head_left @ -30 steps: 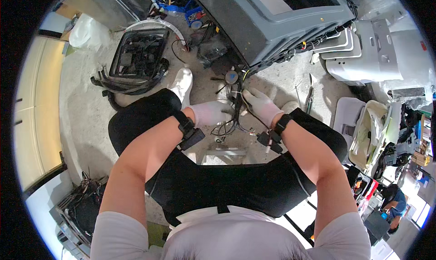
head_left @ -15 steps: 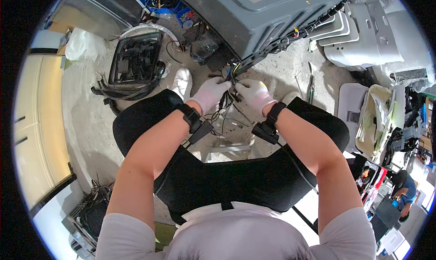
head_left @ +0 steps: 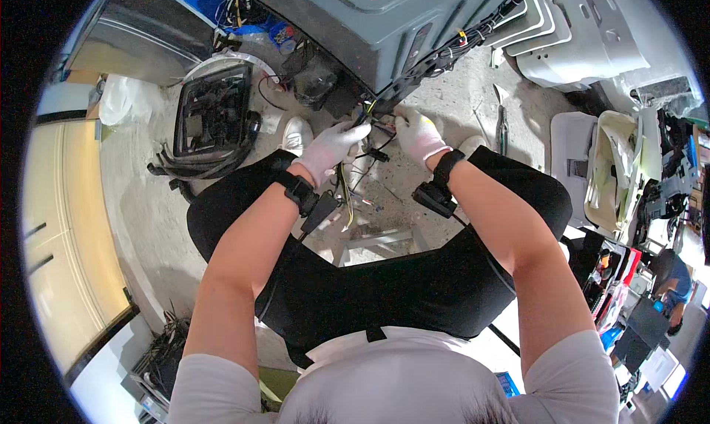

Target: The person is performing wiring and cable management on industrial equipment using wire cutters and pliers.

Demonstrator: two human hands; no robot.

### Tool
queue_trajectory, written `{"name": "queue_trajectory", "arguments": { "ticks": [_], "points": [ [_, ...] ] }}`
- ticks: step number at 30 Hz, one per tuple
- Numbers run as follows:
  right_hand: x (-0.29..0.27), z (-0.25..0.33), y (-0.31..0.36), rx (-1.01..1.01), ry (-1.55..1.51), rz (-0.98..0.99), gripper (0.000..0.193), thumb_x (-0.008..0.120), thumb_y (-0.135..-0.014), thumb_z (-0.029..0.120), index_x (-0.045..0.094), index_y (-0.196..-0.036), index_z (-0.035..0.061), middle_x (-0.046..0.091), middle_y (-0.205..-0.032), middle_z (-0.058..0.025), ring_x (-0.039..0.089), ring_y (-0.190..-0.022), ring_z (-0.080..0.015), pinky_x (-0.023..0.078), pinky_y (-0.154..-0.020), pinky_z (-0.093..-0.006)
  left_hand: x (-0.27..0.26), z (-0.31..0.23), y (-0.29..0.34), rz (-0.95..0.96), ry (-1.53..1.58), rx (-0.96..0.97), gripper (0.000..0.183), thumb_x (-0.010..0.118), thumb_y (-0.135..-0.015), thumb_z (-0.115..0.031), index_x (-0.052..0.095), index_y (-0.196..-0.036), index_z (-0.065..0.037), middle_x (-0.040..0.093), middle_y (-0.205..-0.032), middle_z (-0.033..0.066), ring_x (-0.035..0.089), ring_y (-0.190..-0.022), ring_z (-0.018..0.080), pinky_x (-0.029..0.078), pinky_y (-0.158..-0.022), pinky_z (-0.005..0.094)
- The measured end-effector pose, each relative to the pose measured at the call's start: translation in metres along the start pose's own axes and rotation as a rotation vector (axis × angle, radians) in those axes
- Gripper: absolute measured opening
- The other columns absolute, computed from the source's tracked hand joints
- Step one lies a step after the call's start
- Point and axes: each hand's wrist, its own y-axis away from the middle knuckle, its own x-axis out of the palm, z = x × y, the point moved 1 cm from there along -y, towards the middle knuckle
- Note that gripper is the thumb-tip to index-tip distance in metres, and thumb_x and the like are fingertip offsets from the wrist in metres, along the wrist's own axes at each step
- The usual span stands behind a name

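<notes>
Cables (head_left: 342, 186) at frame centre, best held without kinking, run through the curled left hand (head_left: 331, 147); whether the half-closed right hand (head_left: 419, 136) grips any is unclear.

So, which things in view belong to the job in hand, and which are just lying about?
Belonging to the job:
cable bundle, held in the gloved left hand
gloved right hand, close by the cables
grey housing, beside their upper end

Seemingly just lying about:
black-framed part
black hoses
white plastic bag
dark-handled tool
</notes>
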Motion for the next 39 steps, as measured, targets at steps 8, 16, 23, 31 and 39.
{"name": "queue_trajectory", "arguments": {
  "ticks": [8,16,23,31,39],
  "points": [
    [-0.020,0.035,0.022,0.182,-0.350,0.283,0.041,0.039,-0.088,0.032,0.055,-0.105,-0.0019,0.060,-0.092,-0.0181,0.061,-0.079,-0.0262,0.048,-0.070,-0.0369,-0.016,0.014,0.010,0.051,-0.076,-0.115,0.029,0.058,-0.085,-0.028,0.056,-0.103,-0.005,0.054,-0.073,0.0014,0.051,-0.060,0.0092,0.043,-0.050,0.0235],
    [-0.025,-0.008,0.031,-0.208,-0.114,0.300,0.042,0.041,-0.091,0.032,0.052,-0.110,-0.0039,0.058,-0.103,-0.0241,0.056,-0.093,-0.0392,0.043,-0.081,-0.0398,-0.024,-0.024,0.032,0.094,-0.726,-0.004,0.054,0.058,-0.080,-0.040,0.052,-0.110,0.005,0.060,-0.093,0.0174,0.058,-0.084,0.0258,0.044,-0.077,0.0357],
    [-0.050,-0.052,0.032,-0.107,0.361,0.240,0.035,0.041,-0.091,0.031,0.054,-0.110,0.0047,0.060,-0.101,-0.0212,0.056,-0.095,-0.0388,0.044,-0.080,-0.0439,-0.045,-0.036,0.057,0.059,-0.675,-0.050,0.039,0.058,-0.081,-0.035,0.056,-0.094,0.002,0.058,-0.068,0.0048,0.056,-0.057,0.0112,0.044,-0.053,0.0249],
    [-0.068,-0.107,0.035,-0.039,0.387,0.174,0.037,0.048,-0.087,0.024,0.048,-0.120,0.0081,0.060,-0.102,-0.0213,0.057,-0.098,-0.0364,0.044,-0.081,-0.0412,-0.021,-0.044,0.075,0.135,-0.697,-0.041,0.036,0.051,-0.087,-0.036,0.057,-0.094,-0.002,0.057,-0.062,0.0040,0.052,-0.046,0.0096,0.040,-0.043,0.0233],
    [-0.023,-0.047,0.038,0.019,-0.384,0.318,0.077,0.046,-0.087,0.052,0.026,-0.137,-0.0021,0.046,-0.128,-0.0224,0.041,-0.123,-0.0300,0.031,-0.101,-0.0329,0.048,0.021,0.048,0.245,-0.548,0.236,0.047,0.043,-0.091,-0.035,0.044,-0.115,0.006,0.060,-0.098,0.0206,0.057,-0.099,0.0308,0.043,-0.081,0.0354]
  ]
}}
